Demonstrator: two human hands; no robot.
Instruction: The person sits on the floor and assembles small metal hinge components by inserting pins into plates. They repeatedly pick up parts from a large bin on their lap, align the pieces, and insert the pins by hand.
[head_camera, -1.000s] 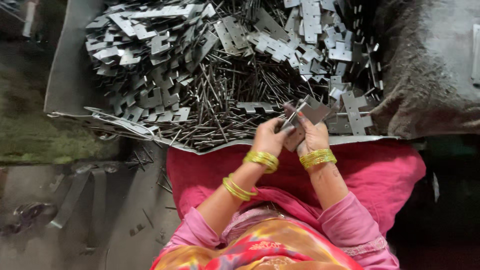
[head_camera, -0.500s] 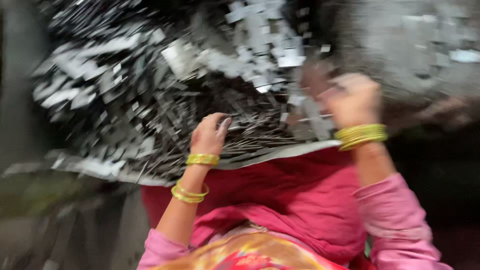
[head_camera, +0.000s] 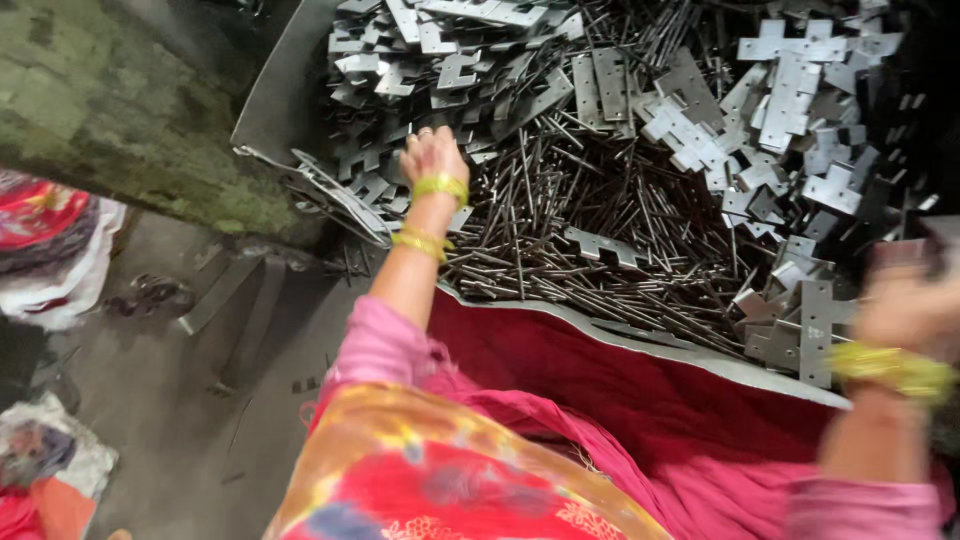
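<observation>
Dull grey metal plates (head_camera: 790, 90), dark metal pins (head_camera: 580, 210), pink cloth (head_camera: 600, 370)

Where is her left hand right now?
In the head view, upper left of centre: the left hand reaches into the tray, resting on the flat metal plates just left of the thin rods.

The two hands, joined over the thin rods (head_camera: 590, 240) a second ago, are now far apart. The left hand (head_camera: 432, 155) reaches out to the flat plates (head_camera: 400, 170) left of the rods; the right hand (head_camera: 905, 305), blurred, has swung well right of them.
</observation>
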